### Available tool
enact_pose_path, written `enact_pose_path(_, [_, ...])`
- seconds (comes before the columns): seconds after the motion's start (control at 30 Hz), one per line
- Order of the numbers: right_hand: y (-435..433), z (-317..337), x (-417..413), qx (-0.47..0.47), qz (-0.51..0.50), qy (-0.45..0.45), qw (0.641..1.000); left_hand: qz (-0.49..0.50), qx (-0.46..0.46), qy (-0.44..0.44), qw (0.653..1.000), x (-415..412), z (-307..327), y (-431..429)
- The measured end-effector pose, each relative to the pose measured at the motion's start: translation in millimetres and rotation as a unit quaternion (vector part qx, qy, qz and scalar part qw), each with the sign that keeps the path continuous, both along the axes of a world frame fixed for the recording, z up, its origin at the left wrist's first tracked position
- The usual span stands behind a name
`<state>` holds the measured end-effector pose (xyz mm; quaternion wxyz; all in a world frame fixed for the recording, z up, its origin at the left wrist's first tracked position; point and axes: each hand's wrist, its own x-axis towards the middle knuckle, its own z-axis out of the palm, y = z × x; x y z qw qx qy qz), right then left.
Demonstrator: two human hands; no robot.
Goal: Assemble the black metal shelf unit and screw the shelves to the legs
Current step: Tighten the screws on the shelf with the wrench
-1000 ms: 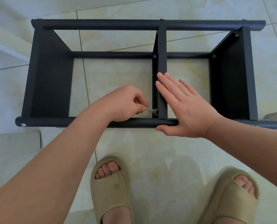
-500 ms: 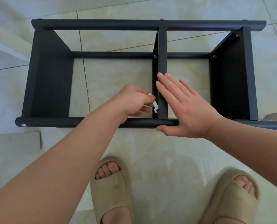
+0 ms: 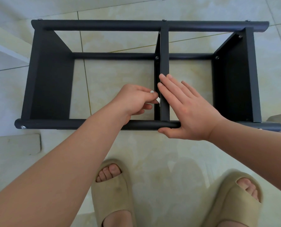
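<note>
Floor tiles (image 3: 120, 76) show through the two open bays of the black shelf unit (image 3: 51, 79), which lies on its side with its near leg (image 3: 71, 124) just ahead of two beige sandals (image 3: 110, 194); the wider left bay leaves room around the left hand (image 3: 135, 99). That hand, fingers curled, pinches a small silvery tool (image 3: 157, 100) against the left face of the middle shelf (image 3: 164, 54) just above the near leg. The right hand (image 3: 189, 112) lies flat, fingers straight along that shelf's upper edge and thumb against the near leg; three shelves and three tube legs are in view.
</note>
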<state>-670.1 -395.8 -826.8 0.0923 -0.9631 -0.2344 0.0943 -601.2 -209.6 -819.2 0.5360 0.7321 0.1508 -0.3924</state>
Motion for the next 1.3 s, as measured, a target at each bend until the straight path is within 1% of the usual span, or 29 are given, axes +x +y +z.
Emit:
enact_pose_path(0.27, [-0.4, -1.5, 0.1, -0.005, 0.003, -0.001, 1.000, -0.035, 0.022, 0.016, 0.999, 0.4, -0.1, 1.2])
enact_pose_path(0.43, [-0.4, -1.4, 0.3, -0.002, 0.001, -0.002, 1.000, -0.016, 0.012, 0.046, 0.999, 2.6, 1.3, 0.0])
enact_pose_path(0.57, [-0.3, -0.9, 0.5, -0.004, 0.002, 0.002, 1.000, -0.028, -0.002, 0.064, 0.998, 2.9, 0.6, 0.1])
enact_pose_path(0.87, [-0.2, -0.6, 0.4, -0.005, 0.002, -0.002, 1.000, -0.078, -0.020, 0.053, 0.995, 1.4, -1.8, 2.1])
enact_pose_path(1.13, [-0.4, -1.0, 0.3, -0.003, 0.002, -0.003, 1.000, -0.102, -0.031, 0.053, 0.993, 1.7, -0.7, 5.8])
enact_pose_path(1.3, [-0.1, -0.7, 0.1, -0.004, 0.003, -0.002, 1.000, -0.144, -0.039, 0.066, 0.987, 4.4, 1.1, 14.7])
